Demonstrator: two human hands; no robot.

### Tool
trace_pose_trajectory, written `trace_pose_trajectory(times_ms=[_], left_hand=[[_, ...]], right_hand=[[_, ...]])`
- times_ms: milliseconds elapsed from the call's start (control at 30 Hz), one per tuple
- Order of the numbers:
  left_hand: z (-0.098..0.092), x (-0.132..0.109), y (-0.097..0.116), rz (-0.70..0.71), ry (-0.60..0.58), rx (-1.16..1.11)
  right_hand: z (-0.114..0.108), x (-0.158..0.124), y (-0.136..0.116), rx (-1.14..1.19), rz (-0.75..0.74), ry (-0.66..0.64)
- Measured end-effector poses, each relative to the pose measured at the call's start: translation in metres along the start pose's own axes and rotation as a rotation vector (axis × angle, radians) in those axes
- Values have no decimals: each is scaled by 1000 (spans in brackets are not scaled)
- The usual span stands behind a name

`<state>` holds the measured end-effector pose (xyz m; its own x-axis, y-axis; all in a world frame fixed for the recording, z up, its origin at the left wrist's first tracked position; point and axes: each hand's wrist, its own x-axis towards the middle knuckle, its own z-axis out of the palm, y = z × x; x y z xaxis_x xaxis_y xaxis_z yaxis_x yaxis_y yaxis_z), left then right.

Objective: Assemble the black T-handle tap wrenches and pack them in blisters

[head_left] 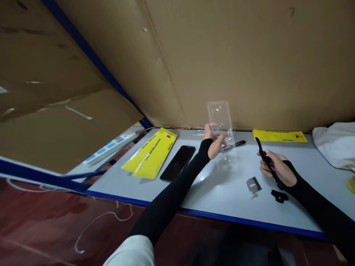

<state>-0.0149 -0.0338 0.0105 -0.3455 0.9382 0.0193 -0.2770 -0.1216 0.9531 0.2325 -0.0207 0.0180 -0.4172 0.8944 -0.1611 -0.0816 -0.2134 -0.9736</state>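
Note:
My left hand (215,144) is closed on a clear plastic blister tray (220,114), held tilted above the table near the cardboard wall. My right hand (277,168) grips a black spokeshave body (266,159) by its middle, its two handles slanting out past the fingers. Below that hand lie a small grey metal blade (253,184) with a slot, a few small silver screws (253,195), and a black cap piece (279,196). Behind my left hand rests a long black-handled tool (237,145), partly hidden by the hand and tray.
Two yellow printed cards (155,155) and a black phone (179,162) lie on the left of the white table (213,195). More yellow cards (280,136) lie along the back. A white cloth-like bundle (337,142) sits at right; a power strip (111,147) is beyond the left edge.

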Motion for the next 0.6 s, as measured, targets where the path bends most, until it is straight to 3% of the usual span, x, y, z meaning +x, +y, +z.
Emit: trace_pose_trajectory(times_ms=[167, 267, 367, 467, 600], left_hand=[[42, -42, -24, -211, -179, -41], [50, -52, -27, -303, -254, -147], [50, -52, -31, -334, -245, -151], [48, -50, -36, -352, -221, -126], [45, -50, -36, -313, -226, -109]], right_hand=[[14, 6, -16, -368, -249, 99], [20, 18, -15, -705, -367, 110], [24, 27, -5, -995, -412, 100], [25, 27, 6, -1080, -424, 65], [24, 18, 13, -993, -456, -1]])
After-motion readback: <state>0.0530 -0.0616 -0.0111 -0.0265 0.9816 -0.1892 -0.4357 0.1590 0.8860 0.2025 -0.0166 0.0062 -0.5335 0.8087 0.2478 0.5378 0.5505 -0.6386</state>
